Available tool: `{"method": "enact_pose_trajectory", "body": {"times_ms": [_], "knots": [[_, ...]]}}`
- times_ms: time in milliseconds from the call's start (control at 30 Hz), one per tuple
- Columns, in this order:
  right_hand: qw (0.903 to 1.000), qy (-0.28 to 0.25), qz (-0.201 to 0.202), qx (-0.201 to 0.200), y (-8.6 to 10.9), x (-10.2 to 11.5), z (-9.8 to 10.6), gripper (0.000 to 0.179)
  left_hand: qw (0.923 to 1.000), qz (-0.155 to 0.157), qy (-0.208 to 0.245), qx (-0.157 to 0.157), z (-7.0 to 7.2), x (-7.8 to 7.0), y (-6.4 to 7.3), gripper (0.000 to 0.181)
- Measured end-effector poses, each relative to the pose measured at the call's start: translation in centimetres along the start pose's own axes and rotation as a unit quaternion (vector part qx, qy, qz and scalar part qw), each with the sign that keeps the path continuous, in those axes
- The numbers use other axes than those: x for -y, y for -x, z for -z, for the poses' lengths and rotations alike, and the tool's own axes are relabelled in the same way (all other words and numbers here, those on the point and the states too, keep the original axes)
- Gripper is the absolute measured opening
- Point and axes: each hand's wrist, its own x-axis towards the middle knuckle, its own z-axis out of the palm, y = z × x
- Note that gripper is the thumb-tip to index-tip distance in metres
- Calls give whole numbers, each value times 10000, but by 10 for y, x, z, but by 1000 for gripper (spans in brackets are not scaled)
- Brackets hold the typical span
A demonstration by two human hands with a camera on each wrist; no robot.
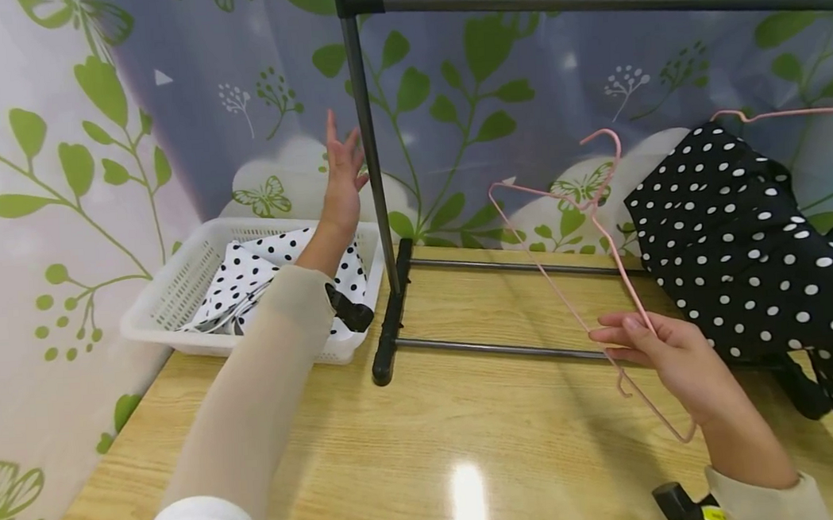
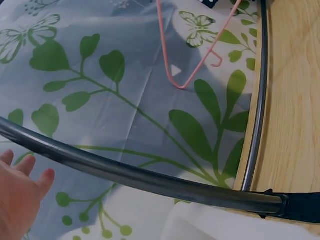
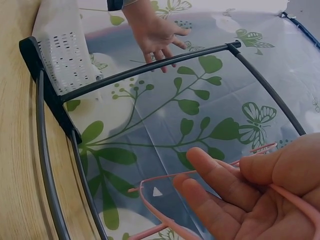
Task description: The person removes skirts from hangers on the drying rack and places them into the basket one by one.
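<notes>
My right hand pinches a pink clothes hanger between thumb and fingers, its hook pointing up. In the right wrist view the hanger runs under the thumb of that hand. My left hand is raised above the white basket, fingers spread, close to the rack's upright post and holding nothing. In the left wrist view only part of the left hand shows. White cloth with black dots lies in the basket.
A dark metal rack stands on the wooden table, with a top bar and two low rails. At right, a black garment with white dots hangs from another pink hanger. Leaf-patterned fabric covers the wall behind.
</notes>
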Motion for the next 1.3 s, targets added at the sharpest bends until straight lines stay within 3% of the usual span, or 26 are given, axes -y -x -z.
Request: {"method": "enact_pose_trajectory", "body": {"times_ms": [500, 733, 967, 1300], "knots": [[10000, -58, 60, -9, 1, -1, 1, 45, 9981, 370, -347, 343, -6, 8, -1, 55], [10000, -18, 38, 13, 0, -1, 1, 46, 9962, 204, -674, 520, -7, 10, -3, 61], [10000, 45, -10, 42, 0, 0, -1, 49, 9953, 178, -843, 444, -5, 11, 0, 62], [10000, -11, 65, 40, -3, 1, -2, 45, 9873, -109, -1477, 566, 3, 15, -2, 59]]}}
